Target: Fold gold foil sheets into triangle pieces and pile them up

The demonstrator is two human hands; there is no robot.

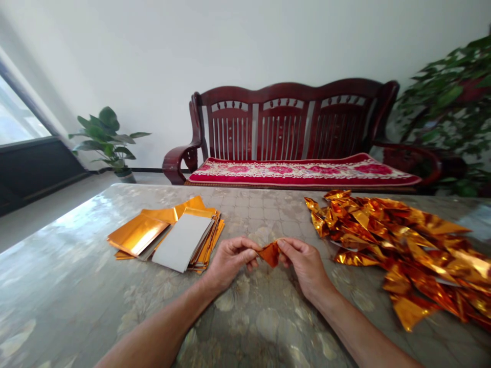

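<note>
Between my two hands is a small folded piece of orange-gold foil paper (270, 254), held just above the table. My left hand (235, 258) pinches its left corner between thumb and fingers. On the other side my right hand (303, 260) grips the right end, thumb on top and fingers partly hidden behind. To the left lies a stack of flat foil paper sheets (140, 232), with a pale grey backing side (183, 241) facing up on the nearest ones. A big heap of folded foil pieces (383, 230) spreads over the table's right side.
The table (238, 327) has a glossy, patterned grey cover. Behind it stands a dark red wooden bench (284, 122) with a red floral seat cover (284, 171). Potted plants (109, 135) stand left and right of the bench. Something clear and plastic-like (477, 222) lies at the far right.
</note>
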